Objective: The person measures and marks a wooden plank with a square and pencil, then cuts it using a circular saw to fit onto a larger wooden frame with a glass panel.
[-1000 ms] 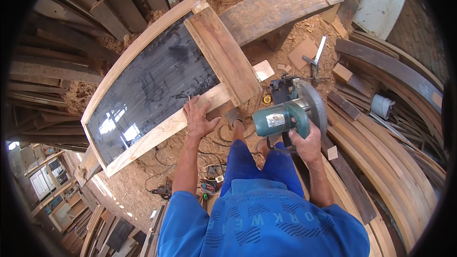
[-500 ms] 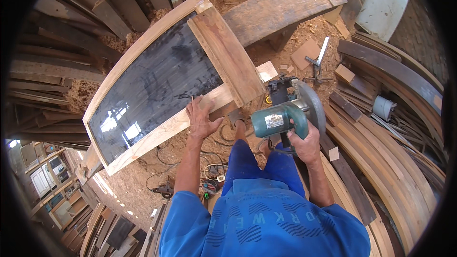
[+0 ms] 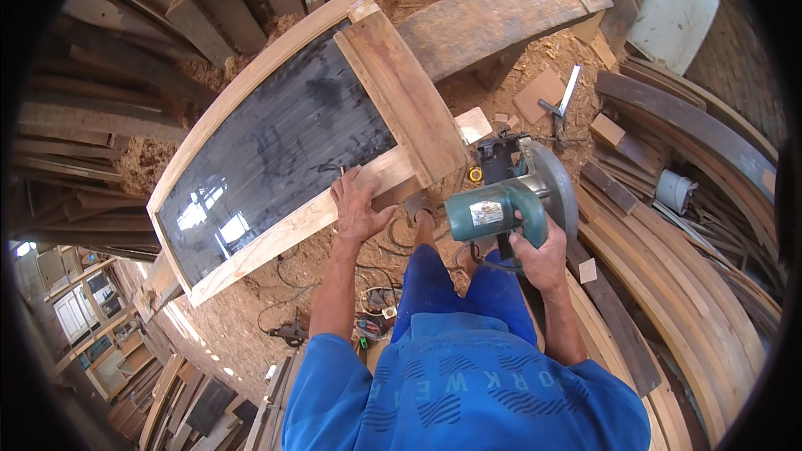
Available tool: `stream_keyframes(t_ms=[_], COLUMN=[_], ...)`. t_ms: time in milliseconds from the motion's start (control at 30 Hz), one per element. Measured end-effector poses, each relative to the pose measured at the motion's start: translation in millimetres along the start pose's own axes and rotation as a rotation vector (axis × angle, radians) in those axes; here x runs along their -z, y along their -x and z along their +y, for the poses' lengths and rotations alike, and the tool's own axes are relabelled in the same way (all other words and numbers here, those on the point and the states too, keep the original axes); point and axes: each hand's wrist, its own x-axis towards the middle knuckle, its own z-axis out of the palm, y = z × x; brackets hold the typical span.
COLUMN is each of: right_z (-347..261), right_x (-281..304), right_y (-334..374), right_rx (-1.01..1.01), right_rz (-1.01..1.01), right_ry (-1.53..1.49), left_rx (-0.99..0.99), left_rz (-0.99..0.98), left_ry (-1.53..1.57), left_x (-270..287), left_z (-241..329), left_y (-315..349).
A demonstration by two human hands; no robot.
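A wooden frame (image 3: 263,250) with a dark, glossy panel (image 3: 276,142) lies across a workbench. My left hand (image 3: 357,207) rests on its near rail, fingers spread, palm down. A small thin thing pokes up by those fingertips, too small to name. My right hand (image 3: 543,255) is wrapped round the rear handle of a green circular saw (image 3: 484,210). The saw's grey guard (image 3: 551,179) faces right, and its dark base (image 3: 499,154) is close to the rail's end (image 3: 474,125). A wide brown board (image 3: 409,104) lies across the frame's right part. Whether the saw blade turns I cannot tell.
The bench's weathered plank (image 3: 493,21) stretches to the far right. Stacked curved timbers (image 3: 660,276) flank my right side. A sliding bevel or square (image 3: 564,104) and offcuts lie amid sawdust. Cords and a power tool (image 3: 292,331) are on the floor near my feet.
The whole view has shifted very slightly. My left hand stays on the rail, and the circular saw stays in my right hand at nearly the same place.
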Motion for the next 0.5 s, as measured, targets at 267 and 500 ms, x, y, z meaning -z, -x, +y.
stream_keyframes(t_ms=[267,500], right_z=[-19.2,-27.2], right_x=[-7.9,-41.8], right_y=[3.8,-2.8], right_rx=[0.074,0.097], right_rz=[-0.135,-0.247], right_ry=[0.106,0.129], left_rx=[-0.005,-0.009], left_rz=[0.036,0.058], left_ry=[0.055,0.043], left_x=[2.2,2.1], left_z=[2.7,0.4], left_y=[-1.1,0.1])
